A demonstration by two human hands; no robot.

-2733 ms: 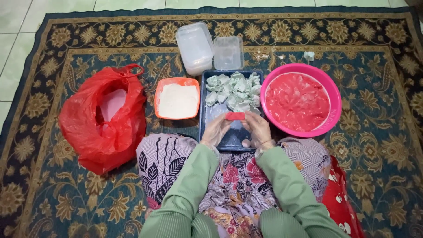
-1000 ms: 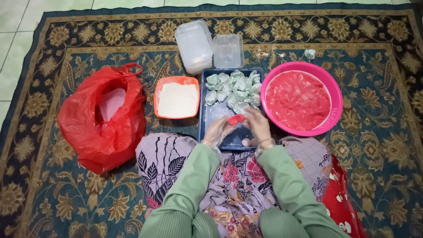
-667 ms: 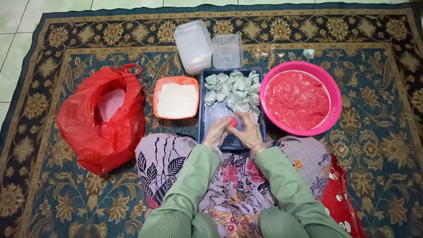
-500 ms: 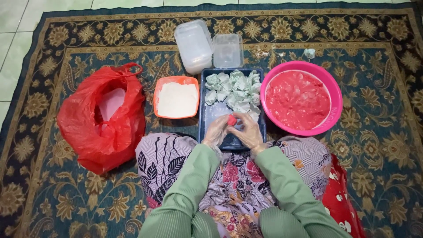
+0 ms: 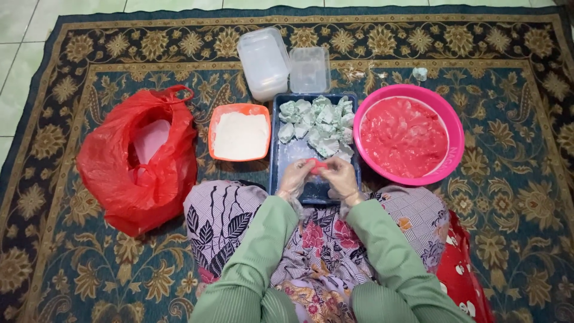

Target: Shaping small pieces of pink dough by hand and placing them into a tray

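One red plastic bag (image 5: 134,158) lies on the carpet (image 5: 72,263), well left of the left hand (image 5: 295,177). One orange tub of white flour (image 5: 240,132) sits up-left of that hand, just beside the tray. One dark blue tray (image 5: 281,161) lies under both hands; pale green wrapped pieces (image 5: 317,122) are piled at its far end, roughly a dozen, exact count not clear. Two clear plastic containers (image 5: 266,60) stand beyond the tray, side by side. Left hand and right hand (image 5: 341,177) meet over the near half of the tray, fingertips of both pinched on one small red dough piece (image 5: 318,164) between them. One pink basin of red dough (image 5: 408,134) sits up-right of the right hand, touching the tray edge. One small pale scrap (image 5: 420,73) lies on the carpet beyond the basin.
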